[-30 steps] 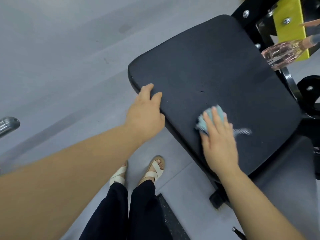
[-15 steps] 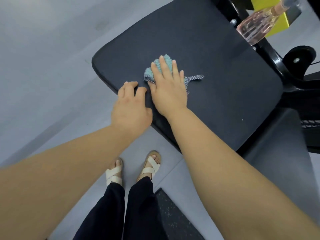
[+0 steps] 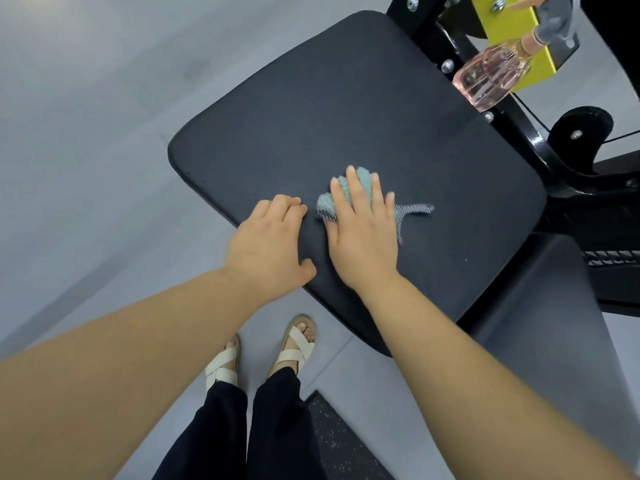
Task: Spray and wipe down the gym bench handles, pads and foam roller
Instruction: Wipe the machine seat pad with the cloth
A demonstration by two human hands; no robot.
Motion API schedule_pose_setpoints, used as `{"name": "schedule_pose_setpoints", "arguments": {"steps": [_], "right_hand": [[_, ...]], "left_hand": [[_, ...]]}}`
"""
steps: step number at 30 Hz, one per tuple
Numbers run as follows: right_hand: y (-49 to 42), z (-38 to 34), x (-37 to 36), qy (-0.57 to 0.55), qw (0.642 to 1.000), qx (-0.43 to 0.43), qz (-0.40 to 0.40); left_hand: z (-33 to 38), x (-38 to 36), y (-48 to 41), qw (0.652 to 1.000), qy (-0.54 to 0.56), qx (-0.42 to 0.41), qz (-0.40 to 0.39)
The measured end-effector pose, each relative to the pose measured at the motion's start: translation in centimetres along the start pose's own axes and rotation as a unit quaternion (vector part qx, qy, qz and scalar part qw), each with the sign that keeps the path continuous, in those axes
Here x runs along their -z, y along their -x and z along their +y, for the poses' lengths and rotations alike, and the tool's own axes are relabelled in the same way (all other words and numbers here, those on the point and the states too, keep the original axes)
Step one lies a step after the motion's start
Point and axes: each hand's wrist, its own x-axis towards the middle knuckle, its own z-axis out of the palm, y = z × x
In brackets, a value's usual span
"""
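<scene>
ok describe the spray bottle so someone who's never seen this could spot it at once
Start at the big black pad in the middle and follow it to its far right corner, where the black frame carries a yellow plate. The bottle sits in front of that plate. It is the only see-through thing there, rounded and holding pale pink liquid.

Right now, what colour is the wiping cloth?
Cloth: teal, checked grey edging; head view.
</scene>
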Motion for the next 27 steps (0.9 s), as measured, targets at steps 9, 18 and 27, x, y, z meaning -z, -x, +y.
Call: {"name": "schedule_pose_setpoints", "arguments": {"steps": [9, 18, 27], "right_hand": [[-7.1, -1.2, 0.6, 0.0, 1.0, 0.024, 0.003], [10.6, 7.9, 0.5, -0.008, 0.998, -0.056, 0.003], [-3.0, 9.7, 2.3, 0.004, 0.999, -0.039, 0.018]], "left_hand": [[1.5, -0.2, -0.6, 0.999, -0.004, 0.048, -0.007], [5.8, -0.6, -2.0, 0.997, 0.027, 0.069, -0.001], [8.5, -1.7, -3.0, 0.997, -0.013, 0.074, -0.017]]}}
